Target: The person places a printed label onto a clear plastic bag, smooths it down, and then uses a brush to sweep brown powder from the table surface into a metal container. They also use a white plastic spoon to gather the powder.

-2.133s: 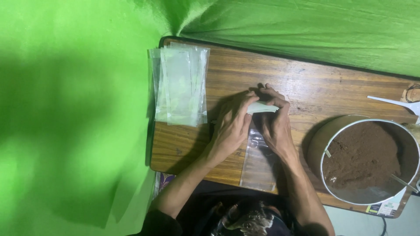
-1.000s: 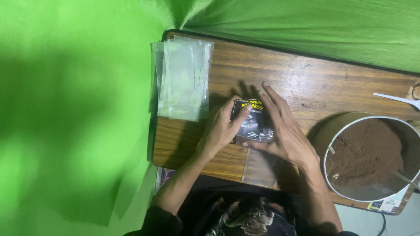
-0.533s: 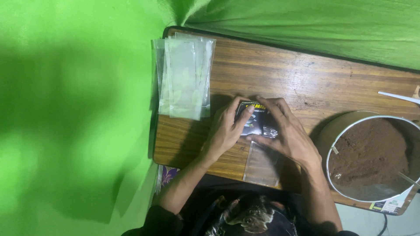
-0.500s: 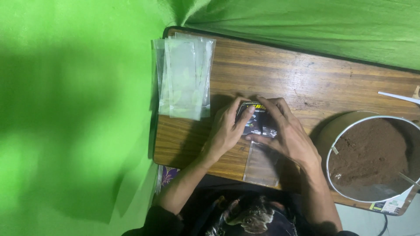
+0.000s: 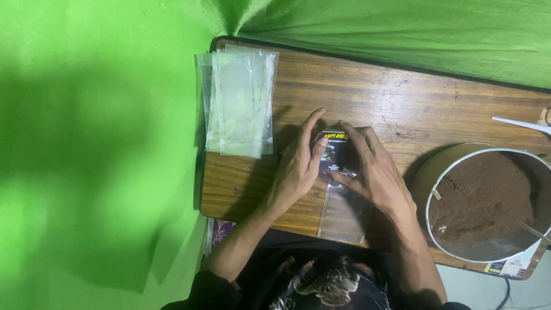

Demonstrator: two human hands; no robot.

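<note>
The left hand [image 5: 298,166] and the right hand [image 5: 376,172] lie on the bench [image 5: 402,109], both pressed around a small dark packet [image 5: 334,152] with a printed label. The packet sits at the upper end of a clear bag [image 5: 343,212], and the bag's long axis runs from the packet back toward the person, its lower end reaching the near edge of the bench.

Left grip: fingers extended and fairly flat, thumb curled against the packet's left side, so it presses rather than pinches. Right grip: fingers spread over the packet's top and right side, the palm resting on the bag below it. Neither grip is closed into a fist; both bear on the packet from opposite sides, with the packet directly between them. Whether the packet is already inside the bag or lies on its mouth, I cannot tell.

Both hands are about equally near the packet. Just left of the left grip, beyond its fingertips, lies a stack of empty clear bags [image 5: 238,100], their long axes parallel to the bag in hand. Well to the right of the right grip stands a round metal bowl [image 5: 442,189] of brown powder [image 5: 488,195], and a white spoon [image 5: 519,123] lies beyond it.
</note>
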